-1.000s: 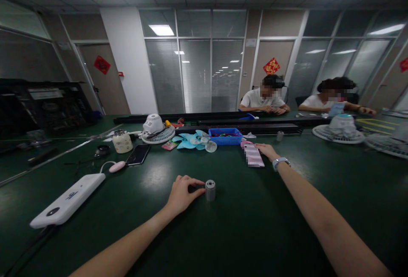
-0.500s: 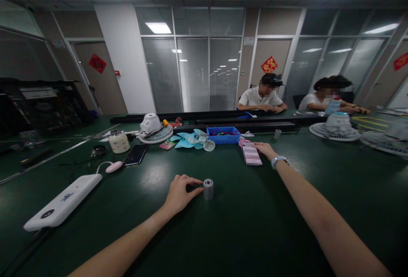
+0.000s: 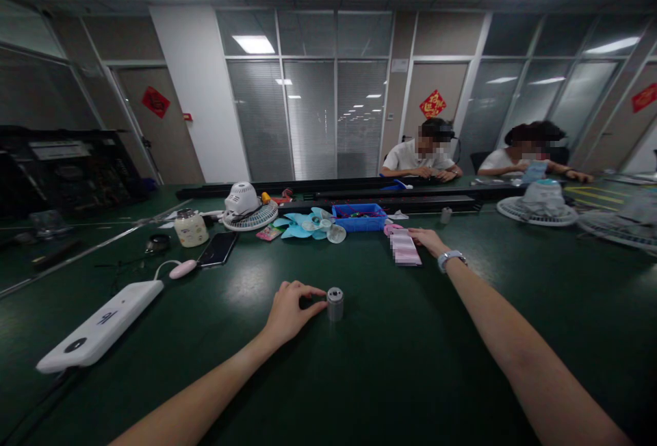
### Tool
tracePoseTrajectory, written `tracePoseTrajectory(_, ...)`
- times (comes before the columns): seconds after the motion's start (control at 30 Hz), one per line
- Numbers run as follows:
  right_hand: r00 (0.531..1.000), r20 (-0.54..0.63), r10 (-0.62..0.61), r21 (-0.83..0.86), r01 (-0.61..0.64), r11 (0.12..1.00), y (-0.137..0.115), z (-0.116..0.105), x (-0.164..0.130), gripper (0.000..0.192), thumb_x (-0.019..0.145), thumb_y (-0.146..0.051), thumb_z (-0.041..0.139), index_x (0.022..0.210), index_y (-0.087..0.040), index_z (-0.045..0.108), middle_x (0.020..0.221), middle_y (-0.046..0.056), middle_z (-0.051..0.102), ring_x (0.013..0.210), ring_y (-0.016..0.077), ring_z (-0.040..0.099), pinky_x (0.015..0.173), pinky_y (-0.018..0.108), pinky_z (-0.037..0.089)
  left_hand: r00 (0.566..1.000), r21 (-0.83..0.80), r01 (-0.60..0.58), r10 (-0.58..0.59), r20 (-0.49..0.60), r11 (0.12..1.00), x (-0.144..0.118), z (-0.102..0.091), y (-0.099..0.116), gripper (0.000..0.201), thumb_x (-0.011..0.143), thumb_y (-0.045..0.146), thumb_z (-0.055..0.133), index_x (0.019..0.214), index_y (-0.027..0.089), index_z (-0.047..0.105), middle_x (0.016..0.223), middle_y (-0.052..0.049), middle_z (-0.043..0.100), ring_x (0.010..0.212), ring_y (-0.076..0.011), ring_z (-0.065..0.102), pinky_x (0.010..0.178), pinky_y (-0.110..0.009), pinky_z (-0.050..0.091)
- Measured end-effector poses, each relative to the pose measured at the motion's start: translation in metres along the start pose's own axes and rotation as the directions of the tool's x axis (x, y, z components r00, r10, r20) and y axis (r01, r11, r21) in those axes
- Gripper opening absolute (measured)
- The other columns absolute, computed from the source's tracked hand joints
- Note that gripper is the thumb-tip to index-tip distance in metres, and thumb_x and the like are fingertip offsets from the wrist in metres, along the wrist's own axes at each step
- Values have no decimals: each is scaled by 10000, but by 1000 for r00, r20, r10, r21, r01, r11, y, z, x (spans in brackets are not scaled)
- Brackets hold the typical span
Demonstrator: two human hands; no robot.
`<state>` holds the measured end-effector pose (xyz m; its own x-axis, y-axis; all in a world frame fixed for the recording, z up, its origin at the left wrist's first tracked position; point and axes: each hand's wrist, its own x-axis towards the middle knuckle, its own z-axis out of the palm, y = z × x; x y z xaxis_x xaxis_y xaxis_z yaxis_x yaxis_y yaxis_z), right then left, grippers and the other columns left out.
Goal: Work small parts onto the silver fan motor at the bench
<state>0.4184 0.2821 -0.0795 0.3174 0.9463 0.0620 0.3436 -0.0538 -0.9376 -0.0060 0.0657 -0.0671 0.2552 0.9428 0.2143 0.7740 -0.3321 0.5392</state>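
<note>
A small grey metal cylinder point(image 3: 335, 303) stands upright on the dark green table point(image 3: 359, 364). My left hand point(image 3: 290, 310) rests on the table just left of it, fingers curled, fingertips touching or almost touching its side. My right hand point(image 3: 427, 240), with a watch on the wrist, reaches far forward and lies against the right edge of a pink striped object point(image 3: 404, 249), fingers flat. Whether it grips that object is unclear.
A white power strip point(image 3: 100, 326), a pink mouse point(image 3: 183, 268), a phone point(image 3: 219, 249), a jar point(image 3: 190, 228), a white fan point(image 3: 248, 206), blue fan blades point(image 3: 308, 224) and a blue bin point(image 3: 358, 217) lie beyond. Another fan point(image 3: 541, 202) stands right. Two persons sit across.
The view shifted slightly; both hands and the cylinder keep their places relative to each other.
</note>
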Motion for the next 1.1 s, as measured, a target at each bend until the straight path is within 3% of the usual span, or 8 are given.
tracePoseTrajectory(0.17,1000,2,8,26,-8,1000,0,-3,-1,419,692,-186,757,1101,-103,711,1047,124,720,722,149,644,629,233,504,1000,7,8,-8,-3,1000,1,-1,2,360,835,541,595,1098,331,725,996,-43,667,956,-252,527,786,-338,396)
tracePoseTrajectory(0.3,998,57,15,76,-19,997,-2,-6,-2,412,759,-257,723,1134,-92,678,980,130,735,737,164,669,614,233,516,1000,8,5,-5,-3,1000,0,-1,2,363,835,543,596,1101,330,724,990,-43,665,956,-252,531,775,-335,396)
tracePoseTrajectory(0.43,988,152,4,103,-20,994,-5,-13,-7,393,840,-315,643,1172,-106,647,1056,143,725,851,190,694,673,245,541,1000,2,2,-2,-7,1000,-1,-1,2,361,831,543,602,1094,328,725,990,-41,662,960,-249,533,774,-331,397)
tracePoseTrajectory(0.5,978,208,-1,99,-20,995,-5,-18,-12,532,802,-303,694,1285,-117,574,1118,147,708,959,207,684,788,270,545,1000,2,10,-10,-3,1000,-1,-1,2,358,832,534,605,1096,325,724,995,-42,661,964,-248,532,774,-329,398)
tracePoseTrajectory(0.63,947,320,-21,70,-1,998,-6,-28,-24,1006,593,-239,863,1465,-158,367,1287,169,617,1180,245,589,1025,347,447,1000,4,12,-12,-4,1000,0,0,1,366,832,541,598,1095,322,726,988,-44,662,962,-248,532,781,-332,398)
tracePoseTrajectory(0.77,856,511,-84,-36,118,992,-6,-36,-33,1311,525,-306,894,1546,-241,74,1471,185,417,1348,277,424,1137,449,308,1000,2,-4,4,-9,1000,2,2,-3,386,832,562,585,1102,323,723,992,-42,664,957,-248,532,793,-339,396)
tracePoseTrajectory(0.9,797,597,-89,-139,212,967,-7,-36,-36,1433,496,-368,895,1535,-267,-87,1525,197,304,1412,303,309,1167,504,205,1000,1,-14,14,-16,1000,1,3,-5,385,830,563,586,1101,325,722,991,-42,663,958,-248,530,801,-345,395)
tracePoseTrajectory(1.1,763,635,-125,-166,293,942,-5,-33,-32,1471,476,-377,891,1526,-256,-132,1551,198,245,1436,303,249,1173,498,167,1000,-2,-11,11,-16,1000,1,3,-5,382,827,560,589,1096,324,723,996,-47,658,959,-257,526,795,-352,395)
